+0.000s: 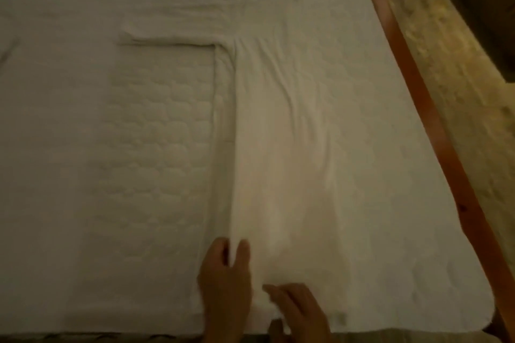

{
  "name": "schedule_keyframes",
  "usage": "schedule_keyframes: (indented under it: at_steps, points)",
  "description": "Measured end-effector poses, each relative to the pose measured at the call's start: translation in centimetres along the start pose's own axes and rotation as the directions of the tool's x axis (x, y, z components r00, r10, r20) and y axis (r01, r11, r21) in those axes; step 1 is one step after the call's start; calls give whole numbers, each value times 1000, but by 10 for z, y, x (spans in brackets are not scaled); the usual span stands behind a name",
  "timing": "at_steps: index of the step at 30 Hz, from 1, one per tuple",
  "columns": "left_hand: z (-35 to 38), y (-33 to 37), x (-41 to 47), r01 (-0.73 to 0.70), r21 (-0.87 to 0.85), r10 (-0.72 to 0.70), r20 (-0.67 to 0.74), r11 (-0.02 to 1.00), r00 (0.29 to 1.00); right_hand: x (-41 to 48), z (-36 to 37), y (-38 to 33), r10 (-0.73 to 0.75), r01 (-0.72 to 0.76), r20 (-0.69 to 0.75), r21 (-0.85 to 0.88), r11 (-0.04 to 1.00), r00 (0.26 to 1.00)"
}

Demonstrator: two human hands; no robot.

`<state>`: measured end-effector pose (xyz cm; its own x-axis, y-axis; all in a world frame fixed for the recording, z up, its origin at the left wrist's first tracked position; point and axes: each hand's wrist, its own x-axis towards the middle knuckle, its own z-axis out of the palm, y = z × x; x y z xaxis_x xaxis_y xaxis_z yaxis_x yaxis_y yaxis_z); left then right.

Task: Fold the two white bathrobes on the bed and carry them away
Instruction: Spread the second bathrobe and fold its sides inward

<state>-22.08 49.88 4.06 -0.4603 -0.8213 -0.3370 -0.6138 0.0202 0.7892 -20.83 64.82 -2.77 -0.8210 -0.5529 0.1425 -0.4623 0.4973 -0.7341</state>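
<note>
A white bathrobe [278, 125] lies flat on the bed, its body running from the near edge toward the far side, one sleeve [172, 32] stretched out to the left. My left hand [225, 281] pinches the robe's left edge near the hem between thumb and fingers. My right hand [298, 312] rests on the hem at the near edge, fingers curled into the cloth. A second white cloth [41, 92], perhaps the other robe, covers the left of the bed; its shape is unclear in the dim, blurred frame.
The quilted white mattress [156, 133] shows between the two cloths. A wooden bed rail [434, 125] runs diagonally along the right side, with patterned floor [459, 64] beyond it. The bed's near edge is right at my hands.
</note>
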Motion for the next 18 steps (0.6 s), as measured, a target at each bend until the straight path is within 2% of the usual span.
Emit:
schedule_keyframes:
  at_steps: [1,2,4,5,7,10,12,15,18]
  points:
    - [-15,-12,8,42,46,-38,-70,998,997,2,8,-9,-39,38,46,23,999,998]
    - [-28,-27,19,115,89,-106,-106,989,989,3,20,-14,-81,88,148,-45,995,986]
    - [-41,-66,36,315,195,-311,-52,929,949,-1,44,-4,-87,182,320,-279,943,944]
    - [-43,-82,42,342,237,-358,25,909,933,-4,50,2,-67,195,353,-340,920,933]
    - [-40,-99,51,336,252,-376,129,907,918,-11,48,21,-68,202,324,-399,894,943]
    - [-45,-111,59,284,258,-329,153,924,932,-19,34,51,-85,124,109,-429,895,990]
    - [-52,-114,61,265,279,-319,173,923,932,-22,16,68,-25,76,115,-463,883,993]
    - [-56,-112,57,229,297,-292,188,927,938,-23,-7,83,-147,186,120,-468,864,982]
    - [-58,-115,49,197,296,-281,274,935,920,-28,-24,92,-257,293,142,-421,858,956]
